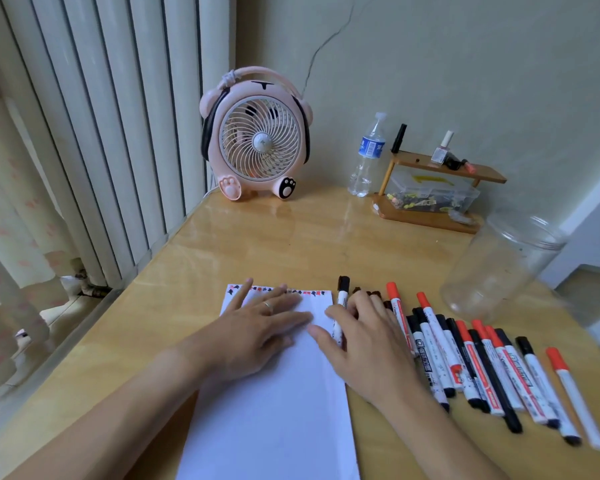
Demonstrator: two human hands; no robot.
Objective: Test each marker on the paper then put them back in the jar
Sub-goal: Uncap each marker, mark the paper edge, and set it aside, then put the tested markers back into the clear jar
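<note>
While the left hand point(257, 327) lies flat with its fingers spread on the paper point(274, 403), holding it down on the bench point(274, 237), the right hand point(357, 337) rests at the paper's right edge. Its fingers curl over a black-capped marker point(342, 299) that lies there, cap pointing away. I cannot tell if they truly grip it yet.

Small red and black marks run along the top of the paper, so some testing looks done. A row of markers point(482, 362), with red caps and black caps, lies just right of that hand. The clear jar point(499, 268) lies tipped on its side further right, and it looks like nothing is in it.

I think the step now is picking one marker to test. Next the cap must come off, which may need both hands. Then a small mark goes on a white part of the paper.
</note>
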